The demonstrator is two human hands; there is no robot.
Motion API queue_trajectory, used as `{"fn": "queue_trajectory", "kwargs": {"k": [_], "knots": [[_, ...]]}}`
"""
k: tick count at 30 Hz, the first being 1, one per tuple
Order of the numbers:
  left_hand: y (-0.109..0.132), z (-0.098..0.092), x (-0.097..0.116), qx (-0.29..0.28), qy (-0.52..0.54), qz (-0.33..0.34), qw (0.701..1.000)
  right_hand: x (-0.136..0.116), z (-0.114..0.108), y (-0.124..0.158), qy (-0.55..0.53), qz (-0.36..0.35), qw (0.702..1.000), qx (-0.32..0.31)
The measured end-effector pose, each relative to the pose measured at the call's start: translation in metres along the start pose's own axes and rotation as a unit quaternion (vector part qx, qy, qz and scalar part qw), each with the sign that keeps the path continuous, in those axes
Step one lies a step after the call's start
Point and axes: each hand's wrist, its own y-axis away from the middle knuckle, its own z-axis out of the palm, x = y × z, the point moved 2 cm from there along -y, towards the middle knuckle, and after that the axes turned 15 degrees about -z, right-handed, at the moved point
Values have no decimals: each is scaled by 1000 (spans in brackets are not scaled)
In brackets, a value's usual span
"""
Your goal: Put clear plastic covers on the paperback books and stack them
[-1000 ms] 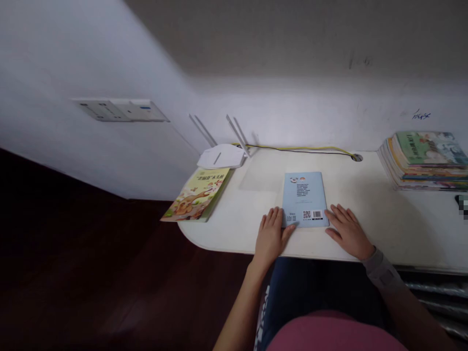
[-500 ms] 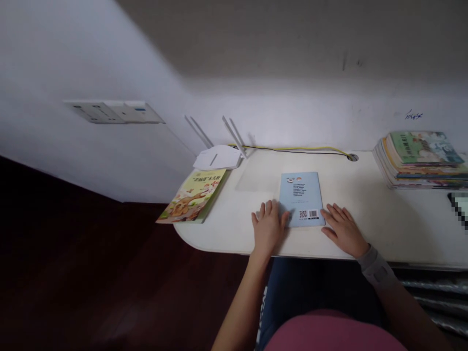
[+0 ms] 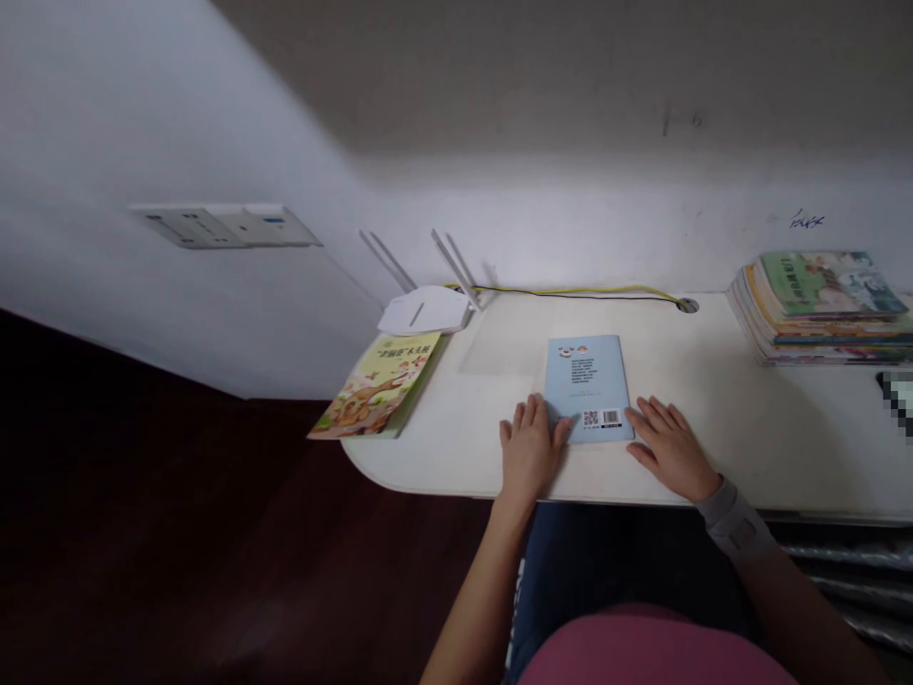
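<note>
A thin light-blue book (image 3: 586, 385) lies closed on the white desk (image 3: 442, 452), its back cover with a barcode and QR code facing up. My left hand (image 3: 529, 447) rests at the book's left edge, fingers stretched out, thumb over the lower left corner. On the other side my right hand (image 3: 669, 445) lies flat with spread fingers, its fingertips at the book's lower right edge. A grey band (image 3: 734, 518) wraps my right wrist.
A yellow-green picture book (image 3: 378, 385) overhangs the desk's left end, beside a white router (image 3: 426, 311) with antennas. Yellow and black cables (image 3: 577, 293) run along the wall to a hole (image 3: 688, 305). Several stacked books (image 3: 820, 314) stand at right, near a partly visible dark-edged object (image 3: 900, 400).
My left hand has shifted slightly right, its thumb now farther over the book's lower left corner. My right hand and the blue book stay in place. The view has tilted slightly.
</note>
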Motion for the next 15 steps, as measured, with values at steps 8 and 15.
{"fn": "queue_trajectory", "kwargs": {"k": [8,15], "knots": [[-2,-13,2,0,63,-12,998,0,-2,0,4,-1,1000,-5],[13,-35,58,-46,294,135,945,-1,-1,-2,-6,-5,1000,5]]}}
